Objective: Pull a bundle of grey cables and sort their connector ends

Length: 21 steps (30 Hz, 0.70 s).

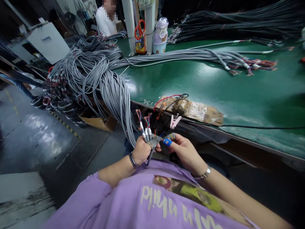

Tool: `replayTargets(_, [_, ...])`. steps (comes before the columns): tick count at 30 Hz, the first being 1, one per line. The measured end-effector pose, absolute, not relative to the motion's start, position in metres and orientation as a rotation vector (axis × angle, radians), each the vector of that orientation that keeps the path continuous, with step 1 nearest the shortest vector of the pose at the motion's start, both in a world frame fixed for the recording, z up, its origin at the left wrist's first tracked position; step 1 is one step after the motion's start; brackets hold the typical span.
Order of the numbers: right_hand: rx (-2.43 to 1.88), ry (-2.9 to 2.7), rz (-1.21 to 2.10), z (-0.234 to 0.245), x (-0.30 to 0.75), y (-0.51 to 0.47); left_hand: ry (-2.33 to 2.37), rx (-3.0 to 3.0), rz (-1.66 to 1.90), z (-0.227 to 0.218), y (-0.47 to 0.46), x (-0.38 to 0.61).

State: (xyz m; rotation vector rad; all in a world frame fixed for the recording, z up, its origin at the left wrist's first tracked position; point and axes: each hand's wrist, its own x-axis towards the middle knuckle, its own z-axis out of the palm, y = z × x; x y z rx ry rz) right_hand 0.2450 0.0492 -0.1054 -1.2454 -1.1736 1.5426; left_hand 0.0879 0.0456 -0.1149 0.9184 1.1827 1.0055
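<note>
My left hand (pixel 142 150) is closed around several grey cables (pixel 147 137). Their white-wrapped ends stand upright above the fist, with thin coloured wires (pixel 138 115) fanning out at the top. Grey tape covers a finger of this hand. From it, a few thin wires of one cable point toward my right hand (pixel 187 154). There, thumb and forefinger are pinched on those wires, whose tips are hidden by the fingers. Blue tape (pixel 167 142) wraps the right thumb, and grey tape wraps the forefinger.
A large heap of grey cables (pixel 95 73) hangs over the end of the green table (pixel 190 82). At its edge lie taped cardboard (pixel 202 113) and a pink clip (pixel 175 121). Behind are red-handled scissors (pixel 140 28), a cup (pixel 160 36), black cables (pixel 228 25) and a person (pixel 105 20).
</note>
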Motion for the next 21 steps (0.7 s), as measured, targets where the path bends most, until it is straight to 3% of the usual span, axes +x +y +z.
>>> replayTargets(21, [-1.143,-1.305,1.597,-0.1009,0.2421,0.0552,1.174,1.031,0.868,-0.1166,0.0397,0.0873])
